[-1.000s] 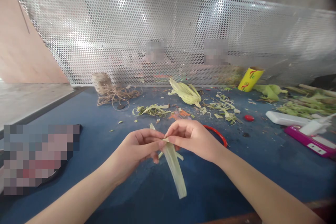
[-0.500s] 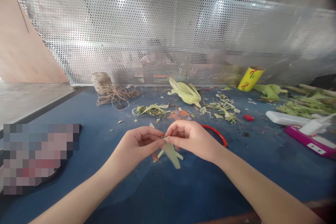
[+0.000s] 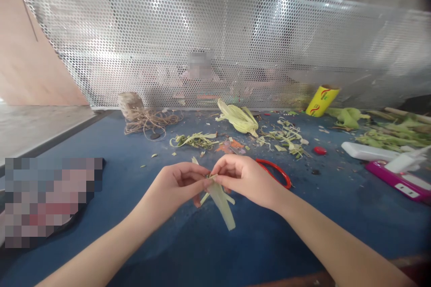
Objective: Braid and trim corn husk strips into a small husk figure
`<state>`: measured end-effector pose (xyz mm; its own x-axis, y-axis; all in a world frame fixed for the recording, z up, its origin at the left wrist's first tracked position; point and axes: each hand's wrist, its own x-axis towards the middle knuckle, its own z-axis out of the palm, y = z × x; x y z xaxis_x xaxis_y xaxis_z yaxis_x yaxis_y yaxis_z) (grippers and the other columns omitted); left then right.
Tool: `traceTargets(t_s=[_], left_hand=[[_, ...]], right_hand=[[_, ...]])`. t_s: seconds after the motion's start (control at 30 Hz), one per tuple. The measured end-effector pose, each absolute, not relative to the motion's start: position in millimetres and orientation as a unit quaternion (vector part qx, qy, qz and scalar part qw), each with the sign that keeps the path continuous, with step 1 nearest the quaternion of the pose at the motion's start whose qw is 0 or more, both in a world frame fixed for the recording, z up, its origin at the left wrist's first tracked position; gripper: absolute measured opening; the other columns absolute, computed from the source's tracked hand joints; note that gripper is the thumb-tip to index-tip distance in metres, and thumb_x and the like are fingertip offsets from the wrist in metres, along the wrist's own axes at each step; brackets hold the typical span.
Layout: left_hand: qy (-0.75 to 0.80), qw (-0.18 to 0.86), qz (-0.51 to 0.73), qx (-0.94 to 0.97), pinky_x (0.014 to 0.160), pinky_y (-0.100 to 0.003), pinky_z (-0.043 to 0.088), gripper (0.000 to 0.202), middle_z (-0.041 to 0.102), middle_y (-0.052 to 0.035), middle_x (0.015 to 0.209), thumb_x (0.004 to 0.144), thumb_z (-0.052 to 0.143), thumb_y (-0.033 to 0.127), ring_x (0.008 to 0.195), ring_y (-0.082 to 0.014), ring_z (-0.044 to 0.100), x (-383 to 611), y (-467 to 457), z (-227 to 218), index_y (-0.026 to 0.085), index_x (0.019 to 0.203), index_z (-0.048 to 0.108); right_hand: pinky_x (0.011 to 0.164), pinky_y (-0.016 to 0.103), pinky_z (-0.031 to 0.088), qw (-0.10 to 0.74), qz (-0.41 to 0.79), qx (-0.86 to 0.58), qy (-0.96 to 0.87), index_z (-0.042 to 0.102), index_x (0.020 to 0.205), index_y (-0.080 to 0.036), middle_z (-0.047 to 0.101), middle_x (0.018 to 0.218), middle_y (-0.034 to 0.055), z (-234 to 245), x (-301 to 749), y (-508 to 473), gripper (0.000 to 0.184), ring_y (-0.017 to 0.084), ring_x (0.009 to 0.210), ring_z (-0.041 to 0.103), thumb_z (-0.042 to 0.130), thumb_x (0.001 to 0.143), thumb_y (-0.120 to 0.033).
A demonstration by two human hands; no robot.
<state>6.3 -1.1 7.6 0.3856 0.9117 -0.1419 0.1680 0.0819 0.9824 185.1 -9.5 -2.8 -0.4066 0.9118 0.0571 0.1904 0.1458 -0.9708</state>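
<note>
Just below the middle of the frame, a pale husk strip [image 3: 224, 208] hangs toward the viewer over the blue table [image 3: 168, 251]. Its free end reaches less far down the frame than a second ago, though slightly farther than half a second ago. At its upper end the left hand [image 3: 185, 184] and the right hand [image 3: 245, 181] meet, each pinching it between thumb and fingertips. Both have barely shifted, so the change seems to lie in the strip's slant or slack, and the work looks like fine handling at the pinched end; whether it is folded or tied there, the fingers hide. Narrower pale pieces [image 3: 230, 199] stick out behind it.

Beyond the right hand curves a red loop [image 3: 278, 172], with a purple power strip [image 3: 393, 181] at the right edge. Farther off, green shreds [image 3: 195, 141] lie about the centre, then a husk bundle [image 3: 239, 119], twine [image 3: 151, 121] at centre left and a yellow tube [image 3: 322, 101] at centre right. Behind stands a perforated metal screen [image 3: 202, 18]; one person [image 3: 198, 71] shows blurred through it, where two did earlier.
</note>
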Motion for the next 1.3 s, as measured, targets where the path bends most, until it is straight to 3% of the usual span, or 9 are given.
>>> traceTargets(t_s=[0.43, 0.63, 0.83, 1.03, 1.3], left_hand=[[0.471, 0.53, 0.377, 0.596, 0.037, -0.019, 0.036, 0.03, 0.06, 0.0016, 0.052, 0.053, 0.076, 0.034, 0.039, -0.0073, 0.044, 10.9, -6.8, 5.2, 0.015, 0.072, 0.061], [0.465, 0.56, 0.343, 0.594, 0.043, -0.02, 0.041, 0.027, 0.068, -0.0032, 0.065, 0.061, 0.072, 0.033, 0.041, -0.0072, 0.048, 10.0, -4.4, 7.3, 0.014, 0.078, 0.065], [0.481, 0.521, 0.388, 0.589, 0.044, -0.02, 0.042, 0.024, 0.065, 0.0006, 0.057, 0.057, 0.074, 0.029, 0.041, -0.0079, 0.049, 9.8, -7.1, 9.6, 0.016, 0.076, 0.066], [0.469, 0.555, 0.381, 0.572, 0.04, -0.016, 0.039, 0.028, 0.066, 0.0, 0.061, 0.056, 0.075, 0.027, 0.042, -0.0057, 0.046, 11.1, -7.2, 8.3, 0.014, 0.078, 0.064], [0.484, 0.549, 0.363, 0.577, 0.044, -0.02, 0.044, 0.026, 0.066, 0.0001, 0.06, 0.06, 0.072, 0.029, 0.039, -0.0071, 0.05, 7.8, -4.3, 9.5, 0.014, 0.08, 0.066]], right_hand=[[0.057, 0.021, 0.044, 0.373, 0.501, -0.422, -0.658, 0.058, 0.081, -0.017, 0.061, 0.071, -0.0003, -3.6, 182.4, -10.6, 0.014, 0.01, 0.065, 0.057, 0.062, 0.073, -0.027], [0.056, 0.02, 0.044, 0.388, 0.506, -0.413, -0.65, 0.057, 0.08, -0.017, 0.059, 0.068, -0.0012, -4.0, 182.5, -10.0, 0.008, 0.008, 0.06, 0.055, 0.06, 0.075, -0.023], [0.055, 0.02, 0.044, 0.393, 0.51, -0.421, -0.639, 0.056, 0.08, -0.018, 0.058, 0.069, -0.0017, -2.1, 181.5, -10.7, 0.011, 0.008, 0.062, 0.055, 0.062, 0.073, -0.024], [0.057, 0.02, 0.044, 0.403, 0.498, -0.412, -0.648, 0.056, 0.078, -0.017, 0.059, 0.069, -0.0016, -2.3, 181.1, -9.9, 0.011, 0.008, 0.062, 0.056, 0.062, 0.073, -0.025], [0.054, 0.017, 0.042, 0.399, 0.498, -0.414, -0.65, 0.056, 0.077, -0.017, 0.059, 0.068, -0.0023, -1.2, 182.3, -12.2, 0.009, 0.007, 0.061, 0.055, 0.062, 0.074, -0.023]])
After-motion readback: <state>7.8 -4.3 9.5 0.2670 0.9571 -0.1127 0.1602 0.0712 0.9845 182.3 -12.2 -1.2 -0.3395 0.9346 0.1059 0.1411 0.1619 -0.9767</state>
